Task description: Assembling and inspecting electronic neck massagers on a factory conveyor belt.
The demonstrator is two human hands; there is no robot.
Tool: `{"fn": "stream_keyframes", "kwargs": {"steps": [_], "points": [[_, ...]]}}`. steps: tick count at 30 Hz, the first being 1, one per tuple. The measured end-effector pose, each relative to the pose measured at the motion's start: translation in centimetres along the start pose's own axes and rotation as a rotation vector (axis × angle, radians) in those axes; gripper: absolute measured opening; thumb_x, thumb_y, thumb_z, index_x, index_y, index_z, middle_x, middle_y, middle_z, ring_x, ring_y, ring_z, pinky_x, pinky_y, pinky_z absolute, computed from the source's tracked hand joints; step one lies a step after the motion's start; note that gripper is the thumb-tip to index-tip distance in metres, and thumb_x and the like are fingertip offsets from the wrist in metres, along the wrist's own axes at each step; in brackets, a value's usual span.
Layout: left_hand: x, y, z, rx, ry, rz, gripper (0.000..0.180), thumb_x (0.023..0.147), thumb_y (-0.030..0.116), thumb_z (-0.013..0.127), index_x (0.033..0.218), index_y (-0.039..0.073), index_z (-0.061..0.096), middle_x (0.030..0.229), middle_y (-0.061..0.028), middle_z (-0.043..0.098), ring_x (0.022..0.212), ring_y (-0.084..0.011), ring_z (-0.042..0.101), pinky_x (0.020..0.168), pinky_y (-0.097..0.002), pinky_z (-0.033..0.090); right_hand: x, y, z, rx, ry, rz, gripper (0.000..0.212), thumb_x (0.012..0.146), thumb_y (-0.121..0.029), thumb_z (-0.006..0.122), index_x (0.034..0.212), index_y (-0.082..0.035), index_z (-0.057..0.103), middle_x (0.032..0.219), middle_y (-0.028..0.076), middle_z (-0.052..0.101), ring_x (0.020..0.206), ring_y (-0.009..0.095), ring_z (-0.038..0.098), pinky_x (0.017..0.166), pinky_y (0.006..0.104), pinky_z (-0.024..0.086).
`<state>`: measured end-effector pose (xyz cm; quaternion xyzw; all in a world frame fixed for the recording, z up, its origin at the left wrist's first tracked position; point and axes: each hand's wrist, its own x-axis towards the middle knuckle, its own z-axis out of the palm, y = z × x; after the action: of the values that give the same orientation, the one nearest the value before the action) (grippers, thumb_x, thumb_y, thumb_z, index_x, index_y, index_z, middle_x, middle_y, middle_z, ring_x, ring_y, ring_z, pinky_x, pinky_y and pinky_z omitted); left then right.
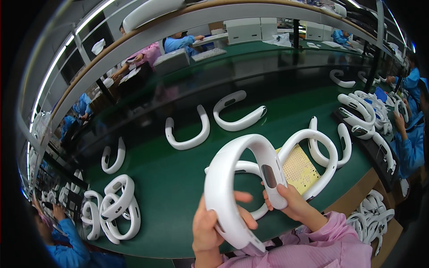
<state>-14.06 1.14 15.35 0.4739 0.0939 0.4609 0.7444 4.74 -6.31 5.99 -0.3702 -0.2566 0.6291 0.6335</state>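
Note:
A glossy white U-shaped neck fan [223, 174] is raised in front of me, its curve upward and its two ends toward me. My left hand [208, 225] wraps round its left arm, with some fingers extended through the inside. At the other end, my right hand [292, 202] grips the tip between thumb and fingers, just below a dark oval panel and a patch of small holes. Behind it on the green table lies another white neck fan [246, 166], partly hidden. A further white neck fan [331, 149] rests over a yellow dotted sheet [301, 166] to the right.
Several white neckbands [118, 201] are piled at the left, and a few single ones [190, 144] lie farther back on the green table [178, 187]. At the right stand a dark tray [384, 172] of neckbands and a cardboard box [393, 236] of more. Co-workers sit along both sides.

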Motion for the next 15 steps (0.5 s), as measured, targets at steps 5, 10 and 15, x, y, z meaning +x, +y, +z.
{"fn": "stream_keyframes", "kwargs": {"steps": [5, 10, 15], "points": [[-0.3, -2.0, -3.2, 0.326, 0.316, 0.024, 0.057, 0.091, 0.035, 0.044, 0.133, 0.001, 0.026, 0.128, -0.0149, 0.039, 0.087, -0.0192, 0.055, 0.069, -0.0338, 0.053, -1.5, -2.4, 1.1, -0.57, 0.133, -0.36, 0.046, 0.095, -0.028, 0.041, 0.129, 0.002, 0.034, 0.106, 0.011, 0.05, 0.079, 0.012, 0.053, 0.069, 0.0251, 0.044], [1.5, -5.4, -6.4, 0.007, 0.508, -0.068, 0.049, 0.085, 0.01, 0.054, 0.127, 0.001, 0.032, 0.117, -0.014, 0.047, 0.094, -0.0218, 0.056, 0.082, -0.0364, 0.049, -3.1, -7.7, 4.7, -0.645, -0.202, -0.235, 0.047, 0.094, -0.017, 0.042, 0.136, -0.001, 0.028, 0.119, 0.012, 0.042, 0.085, 0.012, 0.053, 0.07, 0.0222, 0.044], [2.0, -8.2, -8.4, -0.218, 0.439, -0.171, 0.038, 0.089, 0.01, 0.049, 0.123, 0.0, 0.036, 0.109, -0.0148, 0.053, 0.096, -0.0235, 0.059, 0.079, -0.0366, 0.053, -2.1, -7.3, 7.0, -0.597, -0.366, -0.353, 0.051, 0.092, -0.014, 0.047, 0.137, -0.001, 0.028, 0.104, 0.012, 0.05, 0.087, 0.014, 0.055, 0.071, 0.0252, 0.047]]}}
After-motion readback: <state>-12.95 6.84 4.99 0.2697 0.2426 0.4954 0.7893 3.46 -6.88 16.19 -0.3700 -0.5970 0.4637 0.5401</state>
